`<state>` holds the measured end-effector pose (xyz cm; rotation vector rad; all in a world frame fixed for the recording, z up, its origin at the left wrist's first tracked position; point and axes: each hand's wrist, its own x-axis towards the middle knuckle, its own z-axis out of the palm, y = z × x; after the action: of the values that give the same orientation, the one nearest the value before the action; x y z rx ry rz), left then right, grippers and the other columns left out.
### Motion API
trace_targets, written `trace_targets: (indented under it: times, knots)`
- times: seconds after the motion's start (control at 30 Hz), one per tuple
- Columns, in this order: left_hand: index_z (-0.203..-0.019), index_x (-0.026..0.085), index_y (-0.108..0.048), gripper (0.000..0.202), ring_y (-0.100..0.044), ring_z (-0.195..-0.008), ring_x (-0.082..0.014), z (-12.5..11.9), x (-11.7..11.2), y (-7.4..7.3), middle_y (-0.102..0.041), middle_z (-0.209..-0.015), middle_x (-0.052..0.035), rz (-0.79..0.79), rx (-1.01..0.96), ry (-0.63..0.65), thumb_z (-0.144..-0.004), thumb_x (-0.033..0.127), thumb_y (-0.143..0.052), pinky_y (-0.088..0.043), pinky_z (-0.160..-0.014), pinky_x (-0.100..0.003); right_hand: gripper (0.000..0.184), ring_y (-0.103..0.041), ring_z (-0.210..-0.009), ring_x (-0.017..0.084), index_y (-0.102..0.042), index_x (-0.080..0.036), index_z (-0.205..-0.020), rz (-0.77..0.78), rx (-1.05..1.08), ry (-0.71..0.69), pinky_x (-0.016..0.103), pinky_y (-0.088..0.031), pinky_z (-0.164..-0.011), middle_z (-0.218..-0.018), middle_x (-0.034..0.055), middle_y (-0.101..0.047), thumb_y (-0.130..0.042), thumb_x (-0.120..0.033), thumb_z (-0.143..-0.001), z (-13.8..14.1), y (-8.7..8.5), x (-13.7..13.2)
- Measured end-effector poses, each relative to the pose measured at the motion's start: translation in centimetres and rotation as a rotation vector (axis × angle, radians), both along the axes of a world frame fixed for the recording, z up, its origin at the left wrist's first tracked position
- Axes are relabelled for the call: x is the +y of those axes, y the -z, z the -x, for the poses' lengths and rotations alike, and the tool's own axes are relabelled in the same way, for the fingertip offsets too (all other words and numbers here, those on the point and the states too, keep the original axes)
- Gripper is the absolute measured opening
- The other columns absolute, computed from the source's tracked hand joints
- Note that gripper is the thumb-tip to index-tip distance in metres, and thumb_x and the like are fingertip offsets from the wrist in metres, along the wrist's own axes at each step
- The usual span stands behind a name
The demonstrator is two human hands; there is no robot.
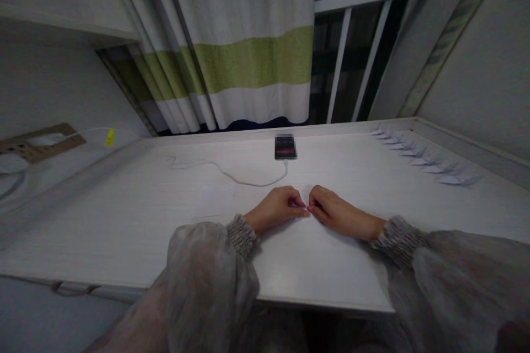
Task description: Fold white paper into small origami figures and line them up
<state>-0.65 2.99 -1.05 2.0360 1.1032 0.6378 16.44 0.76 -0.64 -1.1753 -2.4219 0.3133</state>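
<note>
Above the middle of the white desk, my left hand (pixel 284 204) and my right hand (pixel 337 211) meet almost fingertip to fingertip. Each is closed in a pinch. A sliver of white paper (pixel 306 208) shows between the fingertips; most of it is hidden by the fingers, so its shape cannot be made out. Left of my left hand, a flat stack of white paper squares (pixel 214 201) lies on the desk.
Several folded white paper figures, seemingly cranes (pixel 422 160), stand in a row at the right. A dark phone (pixel 285 146), its screen blurred, lies at the back with a white cable (pixel 252 183) running left. A power strip (pixel 41 143) is at the far left, a striped curtain (pixel 252 60) behind.
</note>
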Motion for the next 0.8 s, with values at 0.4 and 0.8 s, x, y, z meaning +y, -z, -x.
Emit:
trace_targets:
  times: [0.4,0.8]
  knots:
    - [-0.073,0.012,-0.060,0.022,-0.045,-0.062,-0.0083,0.8,0.3,-0.4,-0.053,-0.073,-0.0007,-0.007,-0.016,0.150,-0.060,0.028,-0.067,-0.036,-0.058,-0.021,0.007,-0.045,-0.067,0.016,-0.045,-0.016,-0.074,-0.004,-0.037,0.025,0.031,-0.039,-0.063,-0.075,0.0072,-0.049,-0.040,-0.014,-0.078,0.0,0.2,-0.1]
    - [-0.082,0.012,-0.059,0.021,-0.053,-0.076,-0.0118,1.1,0.0,-1.4,-0.059,-0.083,-0.0034,0.043,0.065,0.218,-0.064,0.020,-0.065,-0.041,-0.071,-0.023,0.009,-0.044,-0.065,0.014,-0.043,-0.017,-0.075,0.061,0.034,0.037,0.027,-0.038,-0.060,-0.074,0.0048,-0.049,-0.039,-0.009,-0.075,0.1,0.1,-0.1]
